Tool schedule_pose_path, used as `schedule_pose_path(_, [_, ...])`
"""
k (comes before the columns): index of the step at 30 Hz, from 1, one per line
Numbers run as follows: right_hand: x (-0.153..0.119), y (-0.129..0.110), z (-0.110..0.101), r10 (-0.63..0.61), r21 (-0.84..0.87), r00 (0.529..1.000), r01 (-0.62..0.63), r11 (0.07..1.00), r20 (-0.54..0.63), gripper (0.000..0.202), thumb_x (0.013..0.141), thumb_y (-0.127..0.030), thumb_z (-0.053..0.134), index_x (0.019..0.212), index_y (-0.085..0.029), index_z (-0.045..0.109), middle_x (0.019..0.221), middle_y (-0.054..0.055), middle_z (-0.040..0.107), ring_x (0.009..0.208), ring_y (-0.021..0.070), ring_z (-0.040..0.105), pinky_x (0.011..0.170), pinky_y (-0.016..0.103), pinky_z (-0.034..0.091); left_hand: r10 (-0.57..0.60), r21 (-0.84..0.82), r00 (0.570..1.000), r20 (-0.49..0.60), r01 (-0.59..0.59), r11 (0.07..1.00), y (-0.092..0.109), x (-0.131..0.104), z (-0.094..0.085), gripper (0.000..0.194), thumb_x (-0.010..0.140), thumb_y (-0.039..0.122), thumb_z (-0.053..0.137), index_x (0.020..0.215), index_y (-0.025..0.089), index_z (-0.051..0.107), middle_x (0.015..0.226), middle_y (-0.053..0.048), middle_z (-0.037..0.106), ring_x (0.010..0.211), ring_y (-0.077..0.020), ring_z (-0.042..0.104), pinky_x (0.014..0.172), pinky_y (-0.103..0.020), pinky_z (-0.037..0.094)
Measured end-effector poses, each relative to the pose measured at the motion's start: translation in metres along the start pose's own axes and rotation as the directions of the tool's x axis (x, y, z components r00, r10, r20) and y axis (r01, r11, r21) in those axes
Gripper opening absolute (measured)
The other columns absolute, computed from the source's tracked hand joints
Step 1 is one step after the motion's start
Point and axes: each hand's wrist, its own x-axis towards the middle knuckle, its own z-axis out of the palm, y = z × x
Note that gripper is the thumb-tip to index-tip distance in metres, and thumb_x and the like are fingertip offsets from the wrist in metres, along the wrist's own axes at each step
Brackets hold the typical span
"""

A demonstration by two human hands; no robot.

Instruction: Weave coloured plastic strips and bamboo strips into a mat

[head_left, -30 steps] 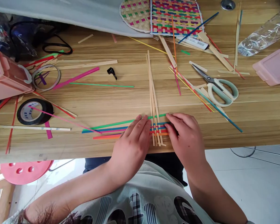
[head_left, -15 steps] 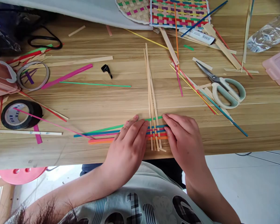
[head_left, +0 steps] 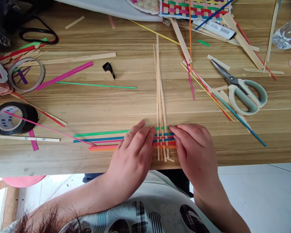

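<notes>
Several coloured strips, among them a green strip (head_left: 102, 133), a blue strip (head_left: 83, 141) and an orange strip (head_left: 103, 148), run sideways near the table's front edge. Upright pale strips (head_left: 157, 81) cross them in a small woven patch (head_left: 163, 139). Left of the patch my left hand (head_left: 135, 149) presses on the coloured strips, fingers together and bent. My right hand (head_left: 196, 149) closes on their right ends, thumb and index finger at the green strip; those ends are hidden under it.
Scissors (head_left: 242, 87) lie open-handled at the right, beside loose strips. Black tape (head_left: 26, 118) and a pale tape roll (head_left: 42, 76) are at the left. A black clip-like piece (head_left: 108, 68) lies mid-table. Woven coloured mat (head_left: 177, 13) and a white tube (head_left: 215, 29) are at the back.
The view has shifted slightly. The green strip, slanted before, now lies nearly parallel to the blue one and nearer the other coloured strips. Both hands remain beside the woven patch.
</notes>
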Motion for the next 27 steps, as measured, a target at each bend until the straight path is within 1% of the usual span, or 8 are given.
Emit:
schedule_pose_path(4, [-0.0005,-0.0003,0.0005,-0.008,0.017,1.000,0.009,1.000,-0.026,0.026,0.089,-0.005,0.052,0.108,-0.017,0.066,0.103,0.005,0.069,0.098,0.0193,0.060,0.092,0.037,0.045,0.000,-0.010,1.000,-0.014,-0.001,1.000,0.0005,-0.0003,0.0006,0.043,0.089,0.007,0.054,0.132,0.005,0.049,0.127,-0.014,0.058,0.137,-0.0296,0.041,0.115,-0.043,0.043])
schedule_pose_path(10, [-0.0014,0.0001,-0.0024,-0.021,0.068,1.000,0.022,0.997,-0.019,0.027,0.089,-0.003,0.052,0.107,-0.017,0.067,0.102,0.004,0.070,0.098,0.0175,0.060,0.092,0.035,0.043,0.010,-0.013,1.000,-0.019,-0.010,1.000,0.0009,-0.0008,0.0014,0.041,0.089,0.007,0.055,0.129,0.003,0.050,0.125,-0.015,0.057,0.135,-0.0319,0.043,0.113,-0.046,0.044])
schedule_pose_path(16, [-0.0021,-0.0006,-0.0014,0.006,0.057,1.000,-0.004,0.998,-0.021,0.026,0.090,-0.006,0.053,0.107,-0.019,0.068,0.102,0.004,0.070,0.098,0.0178,0.061,0.092,0.037,0.042,0.015,-0.054,0.999,-0.035,-0.017,0.998,-0.0004,-0.0012,0.0008,0.041,0.087,0.004,0.057,0.128,0.004,0.052,0.122,-0.014,0.059,0.133,-0.0318,0.046,0.113,-0.046,0.045])
schedule_pose_path(22, [-0.0029,-0.0012,-0.0001,0.005,0.047,1.000,-0.004,0.999,-0.029,0.025,0.090,-0.005,0.053,0.104,-0.019,0.068,0.099,0.003,0.071,0.097,0.0174,0.061,0.091,0.037,0.042,0.028,-0.065,0.999,-0.031,-0.030,0.997,-0.0008,-0.0032,0.0028,0.042,0.087,0.003,0.056,0.129,0.003,0.051,0.124,-0.015,0.058,0.134,-0.0328,0.045,0.114,-0.049,0.044])
schedule_pose_path(27, [-0.0045,0.0013,-0.0002,0.009,0.078,0.999,-0.006,0.997,-0.035,0.026,0.089,-0.006,0.054,0.107,-0.020,0.068,0.101,0.003,0.070,0.099,0.0176,0.061,0.092,0.037,0.044,0.025,-0.061,0.999,-0.023,-0.026,0.998,-0.0008,-0.0034,0.0030,0.040,0.089,0.004,0.053,0.129,0.003,0.050,0.124,-0.015,0.057,0.136,-0.0306,0.044,0.116,-0.046,0.042])
